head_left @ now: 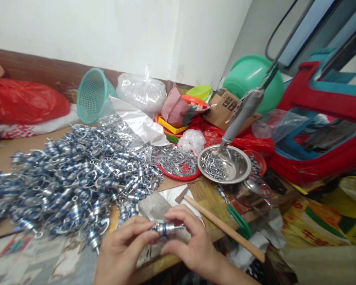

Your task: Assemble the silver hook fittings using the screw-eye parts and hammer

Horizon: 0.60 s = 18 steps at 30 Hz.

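A small silver cylinder with blue bands (165, 229), apparently a metal fitting like those in the pile, lies sideways over the front of the bench. My left hand (126, 247) pinches its left end between thumb and fingers. Around its right end, my right hand (192, 241) is curved, thumb below and index finger above, with gaps to the cylinder. A thin rod at that end points into this hand. Just behind is a grey metal block (154, 206). The hammer (225, 227), with a wooden handle, lies to the right of my right hand.
A large heap of similar metal fittings (74, 186) covers the left. Behind the hands are a red plate (180, 177) of small metal pieces and a steel bowl (240, 166) of pins. A grey-handled tool (245, 114) hangs above the bowl. Green-handled object (239, 221) lies right.
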### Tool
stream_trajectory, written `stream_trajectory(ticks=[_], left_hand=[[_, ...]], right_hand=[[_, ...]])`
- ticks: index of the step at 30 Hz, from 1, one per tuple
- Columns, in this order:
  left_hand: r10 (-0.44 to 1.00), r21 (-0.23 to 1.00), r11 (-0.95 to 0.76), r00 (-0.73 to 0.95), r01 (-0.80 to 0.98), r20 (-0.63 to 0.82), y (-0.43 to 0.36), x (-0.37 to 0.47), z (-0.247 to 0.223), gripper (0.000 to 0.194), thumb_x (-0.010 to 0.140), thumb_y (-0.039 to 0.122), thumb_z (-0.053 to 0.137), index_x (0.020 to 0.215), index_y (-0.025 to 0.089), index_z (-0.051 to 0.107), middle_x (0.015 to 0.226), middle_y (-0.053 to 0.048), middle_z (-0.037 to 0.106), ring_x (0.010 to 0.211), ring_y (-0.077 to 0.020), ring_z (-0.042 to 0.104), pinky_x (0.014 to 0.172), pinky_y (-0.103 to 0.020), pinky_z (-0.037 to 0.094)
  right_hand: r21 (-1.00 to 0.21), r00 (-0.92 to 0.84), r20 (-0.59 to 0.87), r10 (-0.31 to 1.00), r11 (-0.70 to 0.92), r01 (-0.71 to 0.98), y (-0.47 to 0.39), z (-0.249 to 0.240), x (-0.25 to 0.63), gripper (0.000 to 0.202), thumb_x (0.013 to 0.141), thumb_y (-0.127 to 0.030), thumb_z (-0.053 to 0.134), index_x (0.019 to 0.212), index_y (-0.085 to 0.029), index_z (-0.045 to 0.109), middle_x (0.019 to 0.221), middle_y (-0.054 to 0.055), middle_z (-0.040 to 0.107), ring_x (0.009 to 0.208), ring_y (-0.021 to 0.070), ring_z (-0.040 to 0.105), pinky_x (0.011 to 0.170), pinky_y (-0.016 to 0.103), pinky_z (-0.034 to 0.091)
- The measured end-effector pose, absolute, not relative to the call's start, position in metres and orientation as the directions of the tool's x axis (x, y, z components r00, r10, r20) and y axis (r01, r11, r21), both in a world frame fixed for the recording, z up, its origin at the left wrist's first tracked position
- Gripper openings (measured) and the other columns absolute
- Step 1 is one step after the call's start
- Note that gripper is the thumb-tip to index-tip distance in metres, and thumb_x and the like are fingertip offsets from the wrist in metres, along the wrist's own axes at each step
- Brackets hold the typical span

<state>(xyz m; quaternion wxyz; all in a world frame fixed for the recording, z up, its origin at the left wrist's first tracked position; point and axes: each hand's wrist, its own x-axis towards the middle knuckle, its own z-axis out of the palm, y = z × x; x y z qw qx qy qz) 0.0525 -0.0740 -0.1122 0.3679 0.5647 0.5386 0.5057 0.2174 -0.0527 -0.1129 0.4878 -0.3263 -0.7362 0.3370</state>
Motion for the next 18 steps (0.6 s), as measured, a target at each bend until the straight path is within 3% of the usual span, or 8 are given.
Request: stream_trajectory(ticks=[2,4,8,13,15,18], left_hand=[[0.984,0.967,-0.134,-0.089,0.217,0.157,-0.074,0.051,-0.108,0.007,0.063,0.026,0.068,0.066,0.029,0.074,0.066,0.001,0.071,0.065,-0.0165,0.065,0.061,-0.023,0.052],[0.985,0.961,-0.136,-0.071,0.241,0.157,-0.074,0.05,-0.105,0.006,0.063,0.027,0.068,0.064,0.027,0.074,0.065,0.0,0.071,0.064,-0.0167,0.064,0.06,-0.023,0.051],[0.982,0.92,-0.178,0.0,0.35,0.19,-0.075,0.048,-0.103,0.009,0.067,0.029,0.064,0.067,0.026,0.073,0.067,0.0,0.07,0.064,-0.0163,0.064,0.06,-0.022,0.051],[0.937,0.836,-0.31,-0.007,0.452,0.35,-0.075,0.046,-0.101,0.008,0.066,0.028,0.064,0.067,0.028,0.072,0.081,-0.002,0.07,0.078,-0.0191,0.065,0.07,-0.024,0.051],[0.958,0.872,-0.251,-0.02,0.421,0.286,-0.076,0.046,-0.102,0.01,0.067,0.03,0.063,0.068,0.028,0.072,0.084,-0.002,0.071,0.081,-0.021,0.066,0.074,-0.026,0.051],[0.996,0.968,-0.039,-0.062,0.25,0.057,-0.077,0.046,-0.11,0.017,0.064,0.035,0.066,0.077,0.027,0.072,0.084,-0.002,0.074,0.079,-0.0232,0.067,0.071,-0.029,0.054]], right_hand=[[-0.597,-0.392,0.668,0.632,0.77,0.223,-0.054,-0.114,0.222,0.033,0.071,-0.013,0.064,0.102,-0.02,0.058,0.09,0.007,0.061,0.081,0.0147,0.059,0.069,0.023,0.049],[-0.39,-0.489,0.736,0.468,0.884,0.26,-0.053,-0.113,0.226,0.03,0.078,-0.008,0.053,0.104,-0.021,0.057,0.092,0.008,0.063,0.081,0.0142,0.059,0.068,0.024,0.049],[-0.226,-0.607,0.716,0.343,0.938,0.264,-0.049,-0.106,0.231,0.021,0.082,-0.012,0.048,0.099,-0.018,0.059,0.091,0.009,0.066,0.083,0.0159,0.06,0.068,0.026,0.049],[-0.23,-0.592,0.728,0.347,0.936,0.266,-0.046,-0.101,0.229,0.018,0.082,-0.013,0.05,0.092,-0.016,0.064,0.091,0.009,0.067,0.081,0.0155,0.062,0.069,0.025,0.051],[-0.31,-0.52,0.751,0.408,0.912,0.267,-0.046,-0.104,0.226,0.017,0.08,-0.013,0.052,0.089,-0.017,0.066,0.089,0.009,0.068,0.075,0.0145,0.063,0.066,0.023,0.051],[-0.538,-0.368,0.723,0.585,0.81,0.233,-0.052,-0.112,0.218,0.014,0.076,-0.017,0.06,0.086,-0.02,0.069,0.084,0.008,0.068,0.068,0.0125,0.064,0.059,0.019,0.052]])
